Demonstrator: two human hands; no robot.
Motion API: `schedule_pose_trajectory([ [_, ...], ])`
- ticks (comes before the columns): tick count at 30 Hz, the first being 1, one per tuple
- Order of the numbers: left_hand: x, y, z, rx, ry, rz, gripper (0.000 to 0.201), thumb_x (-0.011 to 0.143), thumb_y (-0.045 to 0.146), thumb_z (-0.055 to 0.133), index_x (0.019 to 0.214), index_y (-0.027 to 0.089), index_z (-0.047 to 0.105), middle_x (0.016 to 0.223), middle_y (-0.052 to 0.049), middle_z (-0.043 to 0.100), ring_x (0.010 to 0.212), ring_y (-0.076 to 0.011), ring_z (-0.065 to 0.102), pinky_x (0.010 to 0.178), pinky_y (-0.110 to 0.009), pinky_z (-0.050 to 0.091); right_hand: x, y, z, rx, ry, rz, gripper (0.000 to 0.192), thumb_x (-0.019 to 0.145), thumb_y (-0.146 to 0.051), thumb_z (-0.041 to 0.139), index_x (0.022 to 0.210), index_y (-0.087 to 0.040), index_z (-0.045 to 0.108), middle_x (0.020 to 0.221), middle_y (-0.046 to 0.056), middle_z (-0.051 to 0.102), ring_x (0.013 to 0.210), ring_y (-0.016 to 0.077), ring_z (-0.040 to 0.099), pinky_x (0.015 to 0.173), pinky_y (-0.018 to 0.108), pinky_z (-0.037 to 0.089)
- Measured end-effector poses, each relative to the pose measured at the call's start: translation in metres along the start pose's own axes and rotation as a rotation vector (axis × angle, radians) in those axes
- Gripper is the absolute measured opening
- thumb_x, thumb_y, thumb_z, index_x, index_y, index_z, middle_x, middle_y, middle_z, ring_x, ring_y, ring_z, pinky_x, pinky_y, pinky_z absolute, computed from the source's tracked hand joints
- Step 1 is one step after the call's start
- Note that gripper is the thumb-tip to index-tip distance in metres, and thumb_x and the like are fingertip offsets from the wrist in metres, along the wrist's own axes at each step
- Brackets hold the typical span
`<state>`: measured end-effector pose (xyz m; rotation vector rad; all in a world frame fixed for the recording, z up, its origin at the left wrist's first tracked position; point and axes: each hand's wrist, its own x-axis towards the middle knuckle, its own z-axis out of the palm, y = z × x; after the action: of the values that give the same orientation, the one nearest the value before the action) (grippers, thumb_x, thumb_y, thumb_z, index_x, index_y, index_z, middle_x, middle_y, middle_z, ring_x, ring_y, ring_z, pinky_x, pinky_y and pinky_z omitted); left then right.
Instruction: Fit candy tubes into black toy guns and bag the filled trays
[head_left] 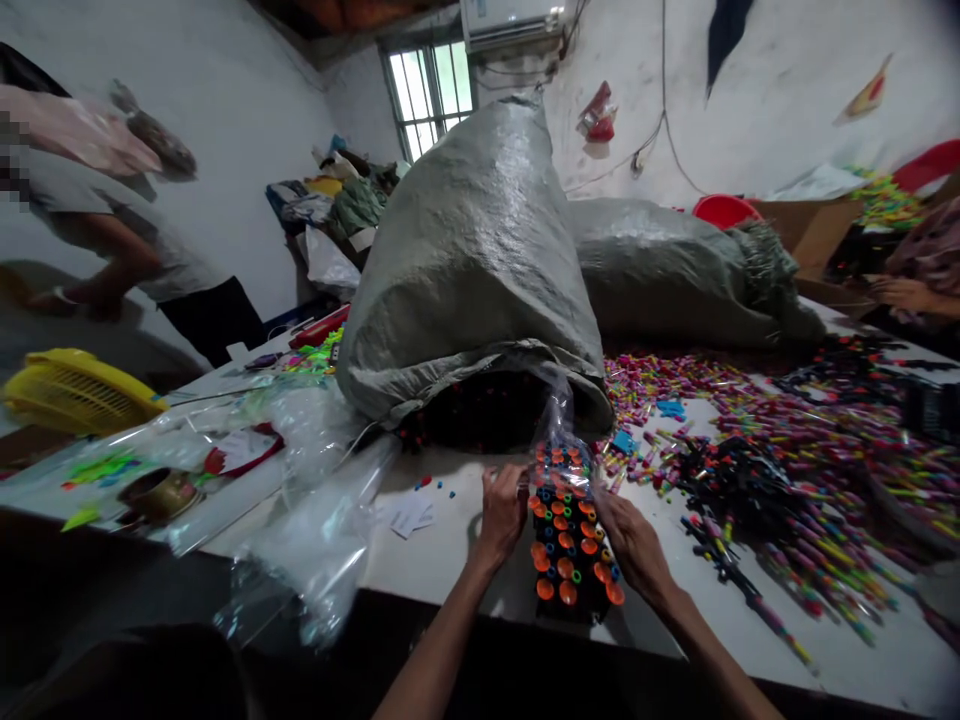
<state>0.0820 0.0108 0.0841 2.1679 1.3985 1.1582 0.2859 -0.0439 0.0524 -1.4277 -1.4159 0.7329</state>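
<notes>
A bundle of black pens with orange, blue and green caps (pixel 568 545) lies on the white table (pixel 442 550) near its front edge, partly inside a clear plastic bag (pixel 559 425). My left hand (pixel 501 510) grips the bundle's left side. My right hand (pixel 634 545) holds its right side. Just behind the bundle, a big grey woven sack (pixel 472 260) stands with its open mouth facing me, dark items inside.
Loose coloured pens and black parts (pixel 780 470) cover the table's right half. Clear plastic bags (pixel 315 520) lie at left, near a yellow basket (pixel 75 390). A second grey sack (pixel 675 265) lies behind. One person stands at left; another's hand (pixel 904 292) is at far right.
</notes>
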Motion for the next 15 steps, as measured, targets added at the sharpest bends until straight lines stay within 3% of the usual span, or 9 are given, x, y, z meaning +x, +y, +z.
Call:
schedule_pose_trajectory([
  [3,0.005,-0.01,0.016,-0.046,0.083,-0.104,0.016,0.083,0.021,0.046,0.091,0.019,0.059,0.096,-0.008,0.061,0.092,-0.0211,0.054,0.084,-0.034,0.039,0.009,-0.002,0.007,-0.115,-0.013,-0.024,0.028,0.078,-0.031,0.049,0.097,-0.024,0.068,0.107,0.005,0.065,0.105,0.0267,0.053,0.094,0.039,0.037],
  [6,0.019,-0.017,0.023,-0.04,0.092,-0.183,0.014,0.081,0.018,0.046,0.088,0.018,0.058,0.097,-0.008,0.059,0.095,-0.0199,0.053,0.083,-0.031,0.039,0.028,-0.005,0.008,-0.255,-0.041,0.001,0.027,0.074,-0.025,0.048,0.091,-0.022,0.069,0.098,0.006,0.067,0.096,0.0267,0.056,0.081,0.035,0.041],
  [10,0.017,-0.023,0.028,-0.004,-0.016,-0.304,0.015,0.08,0.017,0.044,0.081,0.017,0.058,0.079,-0.003,0.06,0.078,-0.0165,0.054,0.075,-0.027,0.039,0.034,0.003,0.008,-0.402,-0.23,0.115,0.026,0.071,-0.03,0.049,0.086,-0.021,0.069,0.084,0.005,0.068,0.087,0.0258,0.06,0.068,0.028,0.041],
  [13,0.0,-0.024,0.033,0.03,-0.092,-0.415,0.022,0.082,0.021,0.042,0.097,0.018,0.058,0.082,-0.004,0.062,0.079,-0.0172,0.054,0.076,-0.028,0.039,0.022,0.019,0.013,-0.566,-0.188,0.155,0.033,0.074,-0.034,0.043,0.092,-0.021,0.068,0.091,0.008,0.069,0.091,0.0277,0.061,0.071,0.031,0.043],
  [15,-0.01,-0.024,0.035,0.036,-0.156,-0.473,0.028,0.081,0.023,0.044,0.105,0.018,0.057,0.093,-0.007,0.064,0.089,-0.0199,0.055,0.082,-0.03,0.038,0.011,0.03,0.016,-0.62,-0.106,0.089,0.038,0.077,-0.033,0.037,0.096,-0.02,0.068,0.099,0.014,0.068,0.094,0.0305,0.06,0.076,0.037,0.044],
])
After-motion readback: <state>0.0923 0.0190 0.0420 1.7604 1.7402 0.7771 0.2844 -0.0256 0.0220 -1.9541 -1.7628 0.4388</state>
